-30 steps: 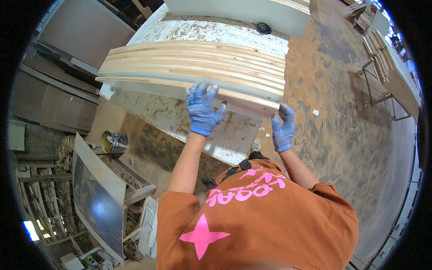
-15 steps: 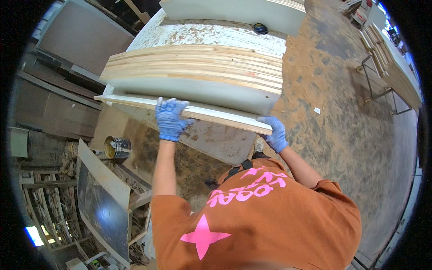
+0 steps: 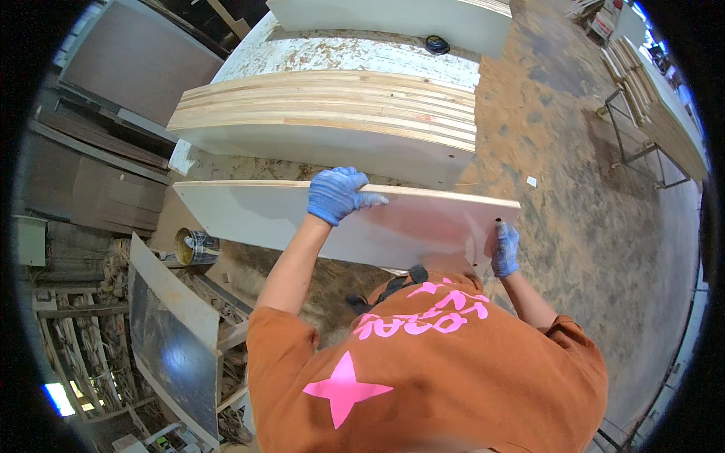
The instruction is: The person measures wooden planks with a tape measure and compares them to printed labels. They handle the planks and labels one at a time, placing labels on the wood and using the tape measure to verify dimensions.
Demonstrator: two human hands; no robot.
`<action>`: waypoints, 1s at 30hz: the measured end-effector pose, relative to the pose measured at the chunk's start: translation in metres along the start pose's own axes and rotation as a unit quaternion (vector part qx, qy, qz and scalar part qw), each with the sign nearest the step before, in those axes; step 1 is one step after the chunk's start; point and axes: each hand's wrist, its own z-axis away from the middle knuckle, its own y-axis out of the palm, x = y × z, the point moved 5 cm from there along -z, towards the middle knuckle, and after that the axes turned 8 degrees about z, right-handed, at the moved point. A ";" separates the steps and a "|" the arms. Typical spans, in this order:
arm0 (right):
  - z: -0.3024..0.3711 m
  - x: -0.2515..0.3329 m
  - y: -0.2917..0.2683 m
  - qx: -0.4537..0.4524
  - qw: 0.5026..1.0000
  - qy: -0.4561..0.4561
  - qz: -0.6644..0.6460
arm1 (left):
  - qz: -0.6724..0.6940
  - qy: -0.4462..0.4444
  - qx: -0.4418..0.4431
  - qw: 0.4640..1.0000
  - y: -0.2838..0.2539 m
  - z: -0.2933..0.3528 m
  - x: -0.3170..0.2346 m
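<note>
A long white-faced board [image 3: 408, 226] with a pale wooden edge stands tilted in front of my body, held between both hands. My left hand [image 3: 336, 195], in a blue knit glove, grips its upper edge near the middle, with the thumb on the white face. Gloved in blue too, my right hand [image 3: 504, 251] holds the board's right end, its thumb beside a small dark hole near the corner. Just beyond is a row of similar boards [image 3: 325, 106] standing on edge, packed together on a white, scuffed table [image 3: 332, 51].
Another stack of boards [image 3: 393, 19] lies at the table's far end, near a black coiled item [image 3: 436, 45]. A bucket [image 3: 198, 248] stands on the floor to the left. Panels lean on a wheeled rack [image 3: 642, 106] at right. Dust covers the floor [image 3: 559, 143].
The board has come away from the row toward my body and shifted right, its white face now turned up to view. Both hands moved right with it, my right hand lower along its end.
</note>
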 end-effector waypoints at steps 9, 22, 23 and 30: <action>-0.029 -0.030 0.008 -0.036 0.979 0.151 -0.135 | 0.017 -0.102 0.159 0.982 0.063 -0.040 0.031; -0.013 -0.076 0.029 -0.010 0.955 0.261 -0.142 | 0.092 -0.044 -0.033 0.994 0.073 0.038 -0.001; -0.011 -0.076 0.033 -0.009 0.955 0.267 -0.132 | 0.102 -0.062 -0.051 0.992 0.075 0.053 -0.001; 0.008 -0.064 0.052 0.040 0.916 0.381 -0.116 | 0.036 -0.529 -0.253 0.809 0.087 0.232 0.044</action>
